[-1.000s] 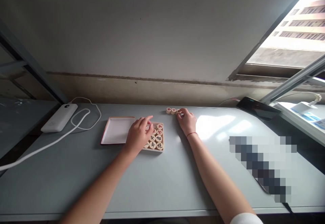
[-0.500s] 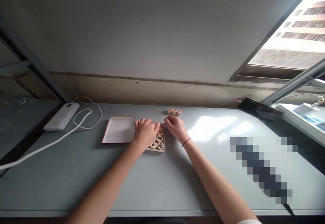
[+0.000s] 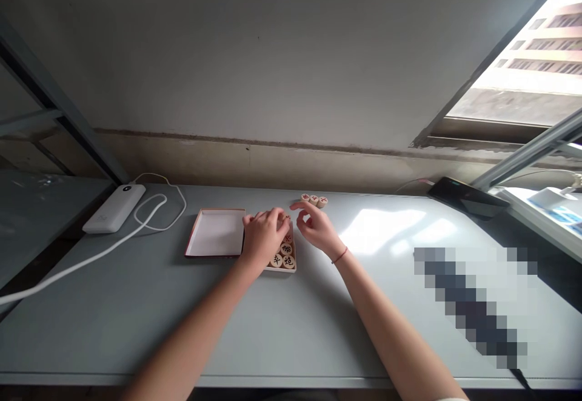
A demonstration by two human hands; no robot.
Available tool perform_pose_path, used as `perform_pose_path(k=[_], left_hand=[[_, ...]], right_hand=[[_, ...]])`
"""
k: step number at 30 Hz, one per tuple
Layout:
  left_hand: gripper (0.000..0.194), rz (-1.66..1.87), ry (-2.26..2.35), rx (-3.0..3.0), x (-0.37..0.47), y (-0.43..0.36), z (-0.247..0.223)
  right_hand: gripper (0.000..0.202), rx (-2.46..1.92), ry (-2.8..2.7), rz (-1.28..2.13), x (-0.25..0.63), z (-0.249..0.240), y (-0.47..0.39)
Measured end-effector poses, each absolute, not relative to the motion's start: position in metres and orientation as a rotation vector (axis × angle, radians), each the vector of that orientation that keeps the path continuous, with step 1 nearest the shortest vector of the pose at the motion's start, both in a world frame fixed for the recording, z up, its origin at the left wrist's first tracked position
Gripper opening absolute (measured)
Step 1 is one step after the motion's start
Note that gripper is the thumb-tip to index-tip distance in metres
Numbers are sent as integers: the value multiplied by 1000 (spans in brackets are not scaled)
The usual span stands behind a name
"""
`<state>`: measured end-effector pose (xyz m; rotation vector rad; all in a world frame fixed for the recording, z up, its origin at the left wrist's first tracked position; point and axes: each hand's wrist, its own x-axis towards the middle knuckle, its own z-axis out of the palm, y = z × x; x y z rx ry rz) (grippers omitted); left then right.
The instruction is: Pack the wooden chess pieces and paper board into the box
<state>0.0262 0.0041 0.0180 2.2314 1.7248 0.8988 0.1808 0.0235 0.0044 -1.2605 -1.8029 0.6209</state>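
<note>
A shallow box point(image 3: 282, 269) of round wooden pieces with red and black characters stands at the middle of the desk. My left hand point(image 3: 265, 235) is over the box and hides much of it; its thumb and fingertips are closed round a wooden piece point(image 3: 287, 218) at the far right corner. Just right of the box is my right hand point(image 3: 317, 226), its index finger stretched toward that corner and apart from the thumb, with nothing visible in it. Three red-marked pieces point(image 3: 314, 199) stand in a row behind my right hand.
An open box lid point(image 3: 216, 233) lies left of the box. Farther left are a white power bank point(image 3: 114, 208) and a looping white cable point(image 3: 109, 249). A black phone point(image 3: 468, 198) rests at the back right, and a blurred dark object point(image 3: 473, 310) lies at the right.
My left hand has drawn its thumb and fingers round a piece at the box's far right corner. My right hand has opened, its index finger now extended. The view has shifted slightly.
</note>
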Motion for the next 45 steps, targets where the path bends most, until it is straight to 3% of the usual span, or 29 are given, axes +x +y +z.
perform_pose_path(k=[8, 14, 19, 27, 31, 34, 37, 41, 45], left_hand=[[18, 1242, 1313, 1602, 19, 2, 21], [22, 1520, 1142, 1323, 11, 8, 10], [23, 1446, 1265, 1296, 6, 7, 10], [25, 1357, 1310, 1355, 8, 5, 8], [30, 1304, 1298, 1482, 8, 4, 6], [32, 1268, 1288, 1583, 7, 1, 6], [33, 1225, 1263, 1604, 5, 0, 8], [37, 1193, 1243, 1673, 3, -1, 11], [38, 1263, 1387, 1800, 1, -2, 15]], right_hand=[[12, -986, -1870, 303, 176, 18, 17], [17, -1511, -1448, 117, 232, -8, 44], [19, -1844, -1467, 128, 264, -40, 61], [21, -1811, -1486, 53, 257, -40, 62], [23, -1450, -1599, 48, 227, -14, 44], [33, -1035, -1917, 333, 190, 4, 24], [26, -868, -1934, 442, 162, 10, 12], [17, -934, -1853, 423, 166, 8, 16], [19, -1308, -1457, 263, 211, -3, 37]])
